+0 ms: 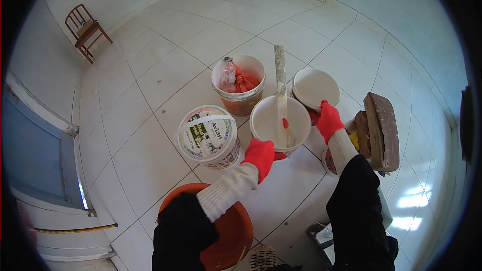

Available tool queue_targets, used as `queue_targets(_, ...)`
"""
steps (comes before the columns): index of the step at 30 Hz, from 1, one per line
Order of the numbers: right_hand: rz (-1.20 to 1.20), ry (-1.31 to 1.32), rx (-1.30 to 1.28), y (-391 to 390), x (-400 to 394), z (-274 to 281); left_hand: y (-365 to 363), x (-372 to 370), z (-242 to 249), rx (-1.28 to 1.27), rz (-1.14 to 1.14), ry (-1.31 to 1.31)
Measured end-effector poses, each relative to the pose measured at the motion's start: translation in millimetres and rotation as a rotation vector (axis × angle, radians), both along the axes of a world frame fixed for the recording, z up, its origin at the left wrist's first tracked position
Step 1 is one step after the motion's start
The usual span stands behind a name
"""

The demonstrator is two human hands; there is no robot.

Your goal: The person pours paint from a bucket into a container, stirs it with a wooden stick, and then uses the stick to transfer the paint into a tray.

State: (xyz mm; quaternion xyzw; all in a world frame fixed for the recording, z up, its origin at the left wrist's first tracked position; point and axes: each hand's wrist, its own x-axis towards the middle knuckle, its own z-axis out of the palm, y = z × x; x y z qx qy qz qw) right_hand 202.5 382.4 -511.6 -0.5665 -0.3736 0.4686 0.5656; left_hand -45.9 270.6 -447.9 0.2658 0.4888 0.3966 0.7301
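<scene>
On the bucket (pixel 273 120) rim, both hands.

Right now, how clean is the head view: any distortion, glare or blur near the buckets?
Head view: strong fisheye bend, black corners; sun glare on the tiled floor at lower right; the white bucket and both gloved hands, left hand and right hand, are sharp and evenly lit.

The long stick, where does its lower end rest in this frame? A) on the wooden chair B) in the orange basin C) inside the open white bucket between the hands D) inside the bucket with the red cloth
C: the long stick leans with its lower end inside the open white bucket, whose rim the left hand grips while the right hand is at its far side.
</scene>
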Motion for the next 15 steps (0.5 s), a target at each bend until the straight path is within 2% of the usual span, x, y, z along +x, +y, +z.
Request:
queue_targets(1, 0.005, 0.0, -0.004, 7.4, 11.6, -3.2, 5.7, 5.6, -4.7, 0.018, -0.01, -0.043)
queue_targets(3, 0.14, -1.188, 0.036, 13.2, 15.7, 13.8, 16.1, 16.1, -7.4, 0.033, 0.005, -0.009)
queue_targets(4, 0.142, -1.221, -0.009, 13.4, 14.4, 25.4, 20.9, 21.3, -8.5, 0.068, -0.006, 0.043)
queue_targets(5, 0.161, -1.181, 0.018, 19.0, 17.3, 26.6, 24.1, 21.6, -4.6, 0.103, -0.019, 0.094)
queue_targets(7, 0.032, 0.16, -0.114, 27.5, 16.9, 23.6, 29.9, 18.9, 3.6, 0.053, -0.067, 0.123)
queue_targets(8, 0.038, 0.154, -0.119, 24.5, 11.2, 25.9, 29.8, 20.0, 11.9, 0.001, -0.121, 0.14)
queue_targets(10, -0.393, -0.617, 0.057, 5.0, -13.8, 31.7, 23.9, 17.4, 12.5, -0.03, -0.23, 0.234)
queue_targets(11, -0.375, -0.622, 0.052, -16.3, -31.4, 47.8, 12.2, 8.6, 13.3, -0.042, -0.216, 0.229)
queue_targets(13, -0.068, -0.357, 0.363, -65.1, -68.7, 84.8, -17.4, -19.8, 25.7, 0.324, -0.377, 0.55)
queue_targets(15, 0.305, -0.132, 0.349, -82.8, -92.4, 61.6, -32.9, -60.3, 39.0, 0.794, -0.4, 0.996)
